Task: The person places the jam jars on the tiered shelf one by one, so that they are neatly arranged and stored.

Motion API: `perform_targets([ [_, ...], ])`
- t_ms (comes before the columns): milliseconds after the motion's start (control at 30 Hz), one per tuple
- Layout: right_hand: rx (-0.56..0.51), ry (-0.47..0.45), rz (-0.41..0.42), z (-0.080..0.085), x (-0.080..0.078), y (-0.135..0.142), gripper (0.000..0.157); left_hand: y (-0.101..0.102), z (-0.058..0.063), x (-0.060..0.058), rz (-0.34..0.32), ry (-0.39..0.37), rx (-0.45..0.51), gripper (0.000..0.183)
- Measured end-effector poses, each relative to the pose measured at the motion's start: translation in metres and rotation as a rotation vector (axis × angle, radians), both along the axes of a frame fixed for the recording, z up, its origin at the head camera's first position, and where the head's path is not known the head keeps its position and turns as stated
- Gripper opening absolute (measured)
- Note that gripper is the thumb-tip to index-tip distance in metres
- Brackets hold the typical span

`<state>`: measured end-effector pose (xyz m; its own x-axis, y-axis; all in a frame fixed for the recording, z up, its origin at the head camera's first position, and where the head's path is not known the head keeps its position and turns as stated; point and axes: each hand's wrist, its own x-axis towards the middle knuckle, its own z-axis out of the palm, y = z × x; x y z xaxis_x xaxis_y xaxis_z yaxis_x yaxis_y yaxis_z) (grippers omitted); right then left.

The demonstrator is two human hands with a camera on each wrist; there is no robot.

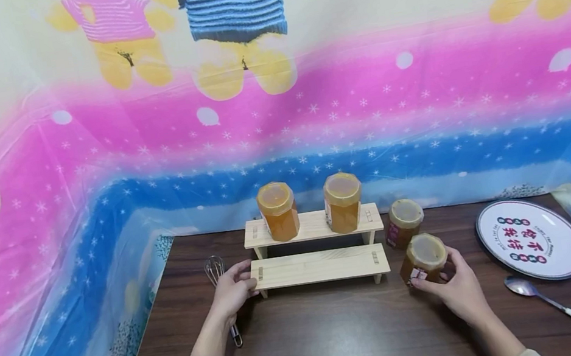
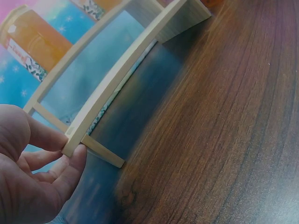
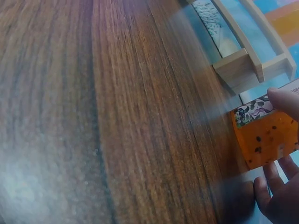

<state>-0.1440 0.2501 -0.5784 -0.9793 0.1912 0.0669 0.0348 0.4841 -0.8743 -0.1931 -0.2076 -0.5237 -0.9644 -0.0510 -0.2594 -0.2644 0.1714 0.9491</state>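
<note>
we've got the right hand (image 1: 459,287) curled round a jar (image 1: 423,262), just right of the lower shelf (image 1: 321,266)!
and look at the line-up: the shelf's long axis runs left to right, pointing at our jar, which is top side up between the shelf's right end and the right palm, so the right hand is easily the nearer. thumb and fingers grip its sides; whether its base touches the table (image 1: 336,330), we can't tell. over at the shelf's left end, the left hand (image 1: 233,290) pinches the tip, fingers narrow.
</note>
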Motion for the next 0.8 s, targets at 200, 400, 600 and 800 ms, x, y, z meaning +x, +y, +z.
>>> perform_targets([
  [200,-0.030,0.017,-0.010,-0.004,-0.001,0.000,0.089,-0.001,0.000,0.000,-0.002,0.001,0.002,0.061],
  [400,-0.030,0.040,-0.021,-0.004,-0.001,0.000,0.087,0.000,0.000,0.000,-0.004,0.003,0.007,0.061],
  [600,-0.027,0.044,-0.048,0.003,0.001,0.000,0.087,0.000,0.001,0.001,-0.007,0.007,0.001,0.061],
  [800,-0.037,0.049,-0.071,0.021,0.002,-0.002,0.087,0.000,0.000,0.001,-0.009,0.010,-0.004,0.061],
])
